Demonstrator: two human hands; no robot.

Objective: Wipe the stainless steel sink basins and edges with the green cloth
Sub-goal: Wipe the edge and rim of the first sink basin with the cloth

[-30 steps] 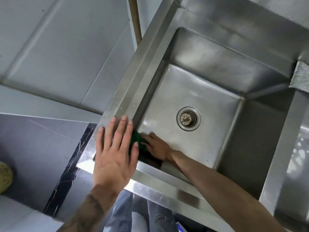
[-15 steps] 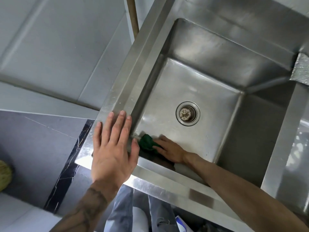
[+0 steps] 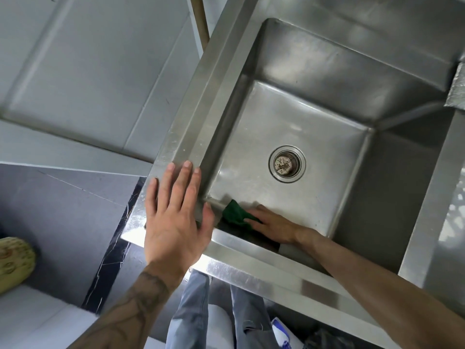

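Note:
A deep stainless steel sink basin fills the middle of the view, with a round drain in its floor. My right hand reaches down inside and presses the green cloth flat against the basin floor, near the front left corner. My left hand lies flat with straight fingers on the sink's front left rim. It holds nothing.
A second basin begins past the divider at the right. Grey tiled wall and floor lie left of the sink. A brown pipe runs up at the sink's left edge. A pale rounded object sits at the far left.
My right hand has slid the green cloth rightward along the basin floor's front edge, away from the left corner. My left hand stays on the rim.

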